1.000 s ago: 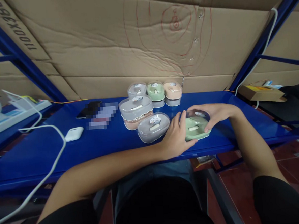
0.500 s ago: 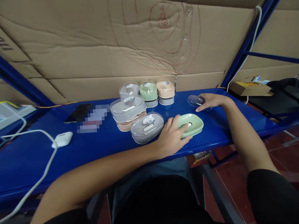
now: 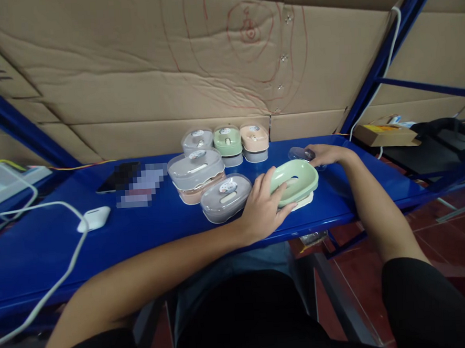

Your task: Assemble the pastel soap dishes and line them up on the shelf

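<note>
Left hand (image 3: 261,209) is clamped on the green dish (image 3: 305,177): a finger inside the bowl, thumb low at the near side. Dish sits tilted, over a white base (image 3: 305,201) on the blue counter (image 3: 142,242), base showing below its near right edge. Right hand (image 3: 328,153) is farther out, past the dish, fingers at the right end of a clear lid (image 3: 297,153); can't tell how tight. Hands are well apart.

Just left of the left hand: gray box (image 3: 225,199), clear cover on. Beyond that, gray-and-pink stack (image 3: 196,171). Farther out, against the cardboard, a row: small gray box (image 3: 197,139), small green box (image 3: 227,141), small peach box (image 3: 255,137). Well left of both hands: white earbud case (image 3: 96,219), dark phone (image 3: 114,178), white cable (image 3: 70,257).
</note>
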Motion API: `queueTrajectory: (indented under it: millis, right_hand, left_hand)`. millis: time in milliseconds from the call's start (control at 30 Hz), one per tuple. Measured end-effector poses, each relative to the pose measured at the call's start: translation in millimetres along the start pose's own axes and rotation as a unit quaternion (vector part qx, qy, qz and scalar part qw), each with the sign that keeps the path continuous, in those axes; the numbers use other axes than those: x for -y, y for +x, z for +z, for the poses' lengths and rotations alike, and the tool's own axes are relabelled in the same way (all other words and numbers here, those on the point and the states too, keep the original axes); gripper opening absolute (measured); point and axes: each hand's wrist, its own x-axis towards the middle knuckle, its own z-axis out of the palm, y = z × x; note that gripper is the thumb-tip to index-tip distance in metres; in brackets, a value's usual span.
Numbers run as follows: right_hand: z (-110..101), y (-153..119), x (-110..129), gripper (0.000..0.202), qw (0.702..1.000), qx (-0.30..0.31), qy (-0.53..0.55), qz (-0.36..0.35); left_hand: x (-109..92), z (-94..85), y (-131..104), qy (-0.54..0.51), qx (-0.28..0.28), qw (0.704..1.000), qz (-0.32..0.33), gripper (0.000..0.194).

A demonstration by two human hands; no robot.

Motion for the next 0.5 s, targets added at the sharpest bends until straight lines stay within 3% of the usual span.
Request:
queueTrajectory:
  millis: [133,200,367,500]
  right_hand:
    - [0.7,1.0,-1.0,0.092,1.0,0.001,0.004,-0.002]
    - [1.1,0.2,0.0,0.094,1.0,0.0,0.004,0.0]
    - [0.9,-2.9,2.3,0.108,1.0,0.003,-0.003,-0.008]
    - [0.8,-4.0,1.1,0.11,1.0,-0.003,-0.004,-0.013]
  left_hand:
    - [1.0,-6.0,-2.9,-0.01,-0.036,0.999,0.032,0.047]
    - [0.5,-11.6,-4.3,-0.023,-0.025,0.996,0.087,0.049]
    - [-6.3,-24.9,-3.3,-0.097,0.11,0.944,0.294,0.041]
    - [-11.7,-29.0,1.7,-0.107,0.214,0.912,0.333,0.035]
